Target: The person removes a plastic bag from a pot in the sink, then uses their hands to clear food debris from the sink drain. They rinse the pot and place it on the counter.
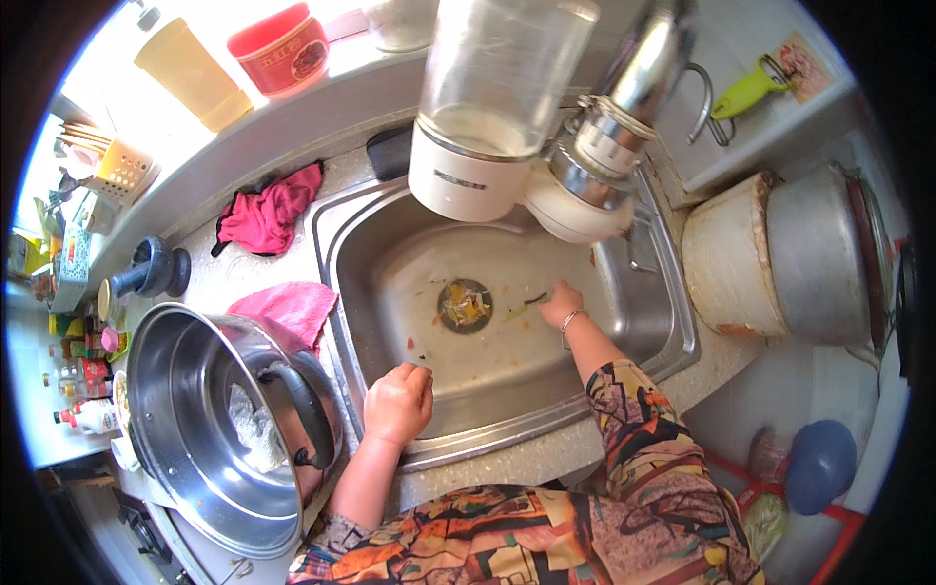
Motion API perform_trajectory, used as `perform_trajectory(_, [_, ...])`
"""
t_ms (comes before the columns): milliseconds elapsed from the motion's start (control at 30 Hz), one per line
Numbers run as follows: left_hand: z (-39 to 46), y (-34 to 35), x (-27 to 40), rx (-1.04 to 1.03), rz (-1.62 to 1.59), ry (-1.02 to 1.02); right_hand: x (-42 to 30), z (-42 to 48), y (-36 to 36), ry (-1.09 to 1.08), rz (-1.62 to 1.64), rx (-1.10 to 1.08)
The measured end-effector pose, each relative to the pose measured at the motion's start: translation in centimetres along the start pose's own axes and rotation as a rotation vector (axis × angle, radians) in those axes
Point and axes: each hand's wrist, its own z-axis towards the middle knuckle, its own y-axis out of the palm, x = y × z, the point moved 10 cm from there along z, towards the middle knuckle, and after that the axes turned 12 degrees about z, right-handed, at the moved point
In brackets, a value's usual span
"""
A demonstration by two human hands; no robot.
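Observation:
My right hand (pixel 561 303), with a bracelet at the wrist, reaches into the stainless steel sink (pixel 504 380). Its fingertips are beside a thin dark scrap (pixel 536 298) and a pale green scrap (pixel 515 313); whether they pinch either is unclear. Yellow and orange food scraps (pixel 466 303) lie over the drain, left of that hand. My left hand (pixel 399 401) is curled at the sink's front left, knuckles up, with nothing visible in it. Small reddish bits (pixel 410 343) stick to the basin floor between the drain and my left hand.
A large steel pot (pixel 212 365) with crumpled clear plastic (pixel 254 428) inside stands left of the sink. Pink cloths (pixel 274 212) lie behind it. A water filter (pixel 468 175) and its tap fitting overhang the back of the basin. Stacked pots (pixel 812 252) stand at right.

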Motion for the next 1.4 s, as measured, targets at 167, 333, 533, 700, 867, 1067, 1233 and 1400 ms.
perform_trajectory(167, [0.2, 0.2, -0.1, -0.003, 0.012, 0.009, -5.5, -0.8, 5.3, -0.128, 0.094, -0.139])
perform_trajectory(333, [0.4, 0.1, -0.1, -0.008, -0.017, 0.016, -10.6, -0.5, 8.9, -0.308, 0.223, -0.297])
perform_trajectory(533, [0.3, 0.1, -0.5, -0.008, -0.017, -0.003, -17.6, -4.2, 7.1, -0.549, -0.046, -0.233])
perform_trajectory(700, [0.3, 0.2, -0.5, -0.003, -0.021, -0.003, -19.1, -6.1, 8.3, -0.591, -0.148, -0.222])
perform_trajectory(867, [0.3, 0.5, -0.6, -0.004, -0.016, 0.006, -17.4, -5.3, 9.5, -0.66, -0.167, -0.272])
perform_trajectory(1067, [0.2, 0.2, -0.7, 0.01, -0.029, 0.007, -16.9, -6.8, 7.7, -0.68, -0.101, -0.385])
perform_trajectory(1233, [0.3, 0.5, -0.7, -0.018, -0.017, 0.009, -16.6, -6.9, 7.9, -0.678, -0.242, -0.427])
perform_trajectory(1400, [0.3, 0.5, -0.7, -0.018, -0.014, 0.006, -16.4, -6.2, 8.8, -0.685, -0.163, -0.429])
